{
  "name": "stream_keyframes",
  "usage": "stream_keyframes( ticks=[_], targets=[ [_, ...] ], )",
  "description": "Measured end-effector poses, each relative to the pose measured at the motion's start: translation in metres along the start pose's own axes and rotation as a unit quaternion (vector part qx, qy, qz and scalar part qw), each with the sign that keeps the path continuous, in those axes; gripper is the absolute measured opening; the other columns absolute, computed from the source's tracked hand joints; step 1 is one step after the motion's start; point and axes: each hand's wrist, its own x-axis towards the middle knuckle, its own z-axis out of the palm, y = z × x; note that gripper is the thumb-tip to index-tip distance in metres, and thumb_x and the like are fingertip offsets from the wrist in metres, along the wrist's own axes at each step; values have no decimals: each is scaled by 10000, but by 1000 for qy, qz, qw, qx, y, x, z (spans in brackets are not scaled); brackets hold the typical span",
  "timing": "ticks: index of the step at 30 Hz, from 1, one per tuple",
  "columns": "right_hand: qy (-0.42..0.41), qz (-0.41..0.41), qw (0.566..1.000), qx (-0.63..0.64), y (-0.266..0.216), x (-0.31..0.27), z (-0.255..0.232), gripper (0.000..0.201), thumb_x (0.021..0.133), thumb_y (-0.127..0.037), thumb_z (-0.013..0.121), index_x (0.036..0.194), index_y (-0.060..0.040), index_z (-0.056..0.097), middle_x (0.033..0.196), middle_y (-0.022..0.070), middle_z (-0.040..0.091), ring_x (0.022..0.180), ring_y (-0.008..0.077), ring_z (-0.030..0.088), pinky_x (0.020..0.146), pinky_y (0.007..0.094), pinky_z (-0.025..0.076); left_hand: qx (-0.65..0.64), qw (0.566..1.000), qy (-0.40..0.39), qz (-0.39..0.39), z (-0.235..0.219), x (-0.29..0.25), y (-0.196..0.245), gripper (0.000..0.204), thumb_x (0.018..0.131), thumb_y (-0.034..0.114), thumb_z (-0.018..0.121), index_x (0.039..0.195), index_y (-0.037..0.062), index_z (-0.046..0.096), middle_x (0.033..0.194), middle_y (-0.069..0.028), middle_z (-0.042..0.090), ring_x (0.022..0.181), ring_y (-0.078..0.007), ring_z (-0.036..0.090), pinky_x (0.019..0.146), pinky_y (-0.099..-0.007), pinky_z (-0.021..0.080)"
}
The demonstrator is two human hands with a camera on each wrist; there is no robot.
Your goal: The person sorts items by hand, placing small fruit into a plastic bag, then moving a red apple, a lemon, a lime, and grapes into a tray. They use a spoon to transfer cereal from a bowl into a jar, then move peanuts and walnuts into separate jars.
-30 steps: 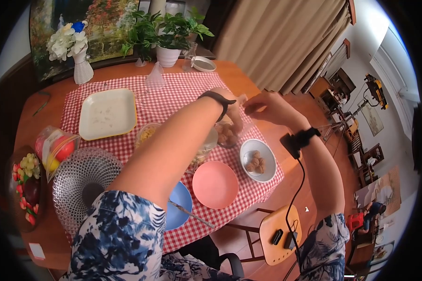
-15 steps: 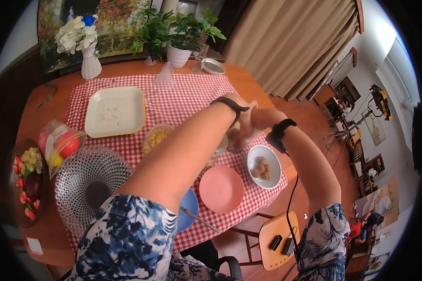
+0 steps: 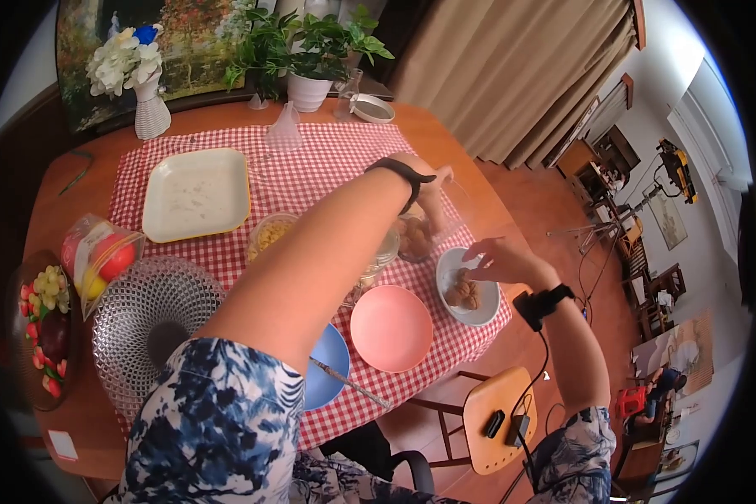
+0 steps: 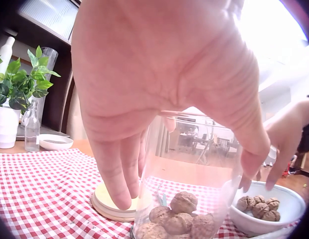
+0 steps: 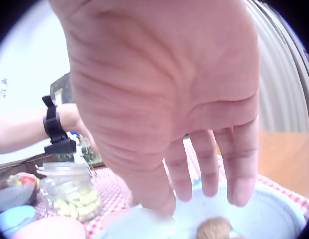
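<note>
My left hand (image 3: 428,200) grips a clear jar (image 4: 204,164) with thumb and fingers on opposite sides of it. Several walnuts (image 4: 182,219) lie at the bottom of this jar. To its right stands a white bowl (image 3: 484,314) holding more walnuts (image 3: 462,292). Over that bowl hangs my right hand (image 3: 512,262), fingers reaching down toward the nuts. In the right wrist view its fingers (image 5: 209,174) are extended, and one walnut (image 5: 214,228) shows below them. A pale yellow round lid (image 4: 117,201) lies on the cloth beside the jar.
A pink bowl (image 3: 391,329) and a blue bowl (image 3: 326,374) with a patterned-handled utensil stand near the front edge. Behind my left forearm are a jar of cashews (image 5: 77,199) and a tub of yellow bits (image 3: 269,235). A cream tray (image 3: 195,197) and glass basket (image 3: 155,328) sit left.
My right hand came in to the walnut jar half a second ago and has since moved back over the white bowl. The left hand stays on the jar.
</note>
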Motion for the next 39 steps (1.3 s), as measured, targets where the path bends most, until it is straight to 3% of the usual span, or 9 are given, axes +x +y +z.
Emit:
stream_keyframes(
  ticks=[6, 10, 13, 16, 21, 28, 34, 36, 39],
  targets=[
    [30, 10, 999, 30, 21, 10, 40, 234, 793, -192, 769, 991, -71, 737, 864, 95, 716, 820, 188, 690, 757, 331, 547, -21, 999, -9, -25, 0, 1, 4, 1159, 602, 391, 861, 1520, 167, 188, 1374, -275, 525, 1066, -326, 646, 804, -383, 569],
    [133, -50, 979, 144, 2, 0, -21, 141, 816, -92, 729, 954, -64, 740, 859, 40, 731, 735, 111, 681, 663, 266, 552, -44, 999, -10, -14, 1, 7, -5, 1162, 597, 409, 867, 1518, 182, 195, 1362, -277, 534, 1048, -324, 655, 805, -386, 571],
    [199, -84, 959, 183, -14, 11, -70, 182, 838, -118, 709, 1000, -41, 735, 866, 62, 733, 817, 126, 680, 745, 282, 544, -19, 999, -13, -32, 0, -2, 2, 1159, 599, 418, 865, 1517, 179, 197, 1352, -270, 546, 1036, -322, 665, 816, -388, 570],
    [146, -52, 975, 157, -42, 34, -92, 209, 837, -148, 713, 1022, -54, 741, 894, 92, 738, 838, 149, 693, 758, 290, 542, -52, 997, -26, -56, 4, 6, 1, 1156, 601, 428, 863, 1516, 177, 202, 1343, -257, 558, 1025, -318, 672, 827, -388, 571],
    [-72, -47, 986, -140, -56, 93, -70, 311, 814, -142, 665, 1114, -82, 721, 988, 135, 728, 953, 259, 692, 837, 346, 530, -20, 1000, 7, 6, 9, 19, -9, 1152, 594, 422, 866, 1506, 162, 212, 1287, -192, 603, 1055, -299, 660, 812, -378, 578],
    [-140, -44, 982, -118, -35, 123, -55, 352, 747, -70, 595, 1076, -50, 720, 971, 195, 710, 938, 308, 680, 776, 377, 518, -54, 998, -14, 2, -5, -7, 7, 1141, 564, 396, 876, 1483, 129, 255, 1261, -201, 612, 1066, -303, 653, 786, -407, 577],
    [-60, -52, 986, -146, -44, 101, -59, 229, 766, -54, 618, 964, 9, 715, 907, 182, 719, 789, 280, 702, 692, 353, 536, -32, 999, 22, 23, 11, 26, -15, 1176, 567, 416, 885, 1506, 123, 239, 1296, -219, 595, 1120, -296, 634, 818, -400, 571],
    [68, -98, 993, 10, -46, 80, -68, 157, 808, -60, 649, 934, 8, 714, 850, 137, 727, 751, 205, 700, 677, 320, 546, -23, 999, 22, 9, 12, 24, -14, 1191, 567, 427, 888, 1515, 127, 232, 1312, -225, 587, 1136, -297, 628, 828, -398, 569],
    [175, -69, 980, 69, -50, 37, -71, 123, 816, -105, 688, 916, -54, 740, 798, 85, 725, 739, 185, 693, 703, 313, 542, -21, 999, 5, -43, 3, 0, -2, 1215, 562, 444, 890, 1527, 133, 221, 1329, -241, 574, 1101, -309, 649, 834, -393, 566]
  ],
)
